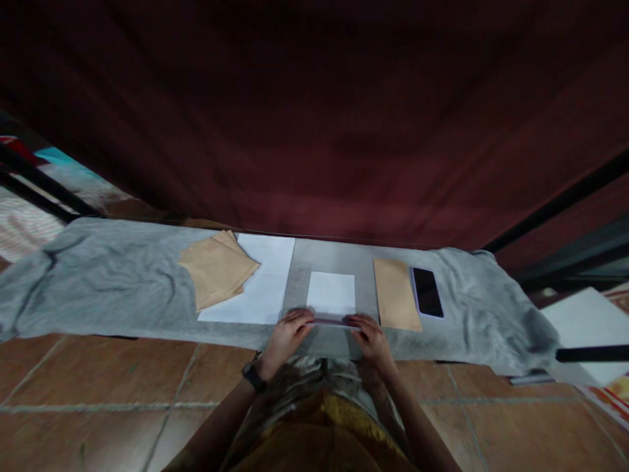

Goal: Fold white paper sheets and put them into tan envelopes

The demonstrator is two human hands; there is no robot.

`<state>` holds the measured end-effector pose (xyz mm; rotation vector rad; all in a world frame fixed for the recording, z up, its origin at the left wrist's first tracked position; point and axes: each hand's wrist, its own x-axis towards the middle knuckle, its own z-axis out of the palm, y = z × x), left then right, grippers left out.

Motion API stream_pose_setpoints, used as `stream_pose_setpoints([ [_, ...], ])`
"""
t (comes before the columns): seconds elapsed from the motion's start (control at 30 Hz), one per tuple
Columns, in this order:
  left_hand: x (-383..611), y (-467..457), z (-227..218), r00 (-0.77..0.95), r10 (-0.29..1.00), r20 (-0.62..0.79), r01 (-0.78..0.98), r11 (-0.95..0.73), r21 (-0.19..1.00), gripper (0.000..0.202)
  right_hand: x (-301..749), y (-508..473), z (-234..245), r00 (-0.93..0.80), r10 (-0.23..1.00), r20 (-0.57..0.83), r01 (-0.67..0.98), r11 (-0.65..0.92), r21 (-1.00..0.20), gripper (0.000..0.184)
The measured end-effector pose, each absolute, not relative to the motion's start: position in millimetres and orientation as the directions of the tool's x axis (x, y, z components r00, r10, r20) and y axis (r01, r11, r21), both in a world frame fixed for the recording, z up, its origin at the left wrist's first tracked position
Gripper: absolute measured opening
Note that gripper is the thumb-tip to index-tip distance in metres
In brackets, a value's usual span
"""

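Note:
A white sheet of paper [331,290] lies on the grey cloth in front of me, its near edge raised or folded over. My left hand [289,333] grips the left end of that edge between thumb and fingers. At the right end, my right hand [369,335] pinches the same edge. Left of my hands, several brown paper envelopes [219,269] are fanned out over larger white paper [270,272]. A single brown envelope [397,295] rests flat to the right of my right hand.
A phone [427,292] with a dark screen lies beside the single envelope. Grey cloth [128,275] covers the long narrow surface, wrinkled at both ends. A dark red curtain [334,131] hangs behind it. Dark bars [565,200] stand at the sides, and tiled floor [122,380] shows below.

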<state>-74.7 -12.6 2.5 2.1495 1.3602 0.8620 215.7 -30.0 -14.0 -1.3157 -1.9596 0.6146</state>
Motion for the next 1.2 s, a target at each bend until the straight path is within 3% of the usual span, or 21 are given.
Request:
stream_pose_setpoints([
  [0.2, -70.3, 1.8, 5.1, 0.227, 0.951, 0.211, 0.591, -0.307, 0.746, 0.024, 210.3, -20.9, -15.5, -0.131, 0.952, 0.276, 0.634, 0.295, -0.715, 0.033],
  [0.53, -56.1, 15.8, 4.5, 0.064, 0.986, 0.156, 0.634, -0.161, 0.757, 0.024, 199.2, -7.2, -22.0, 0.041, 0.951, 0.306, 0.747, 0.174, -0.642, 0.041],
  [0.77, -42.0, 32.3, 16.1, -0.067, 0.998, 0.014, 0.718, 0.039, 0.695, 0.028, 189.6, 10.5, -14.7, 0.125, 0.949, 0.291, 0.866, 0.039, -0.499, 0.041],
  [1.2, -25.3, 60.7, 41.2, -0.192, 0.970, -0.152, 0.877, 0.239, 0.417, 0.036, 180.8, 41.0, 2.8, 0.127, 0.960, 0.248, 0.973, -0.071, -0.221, 0.039],
])
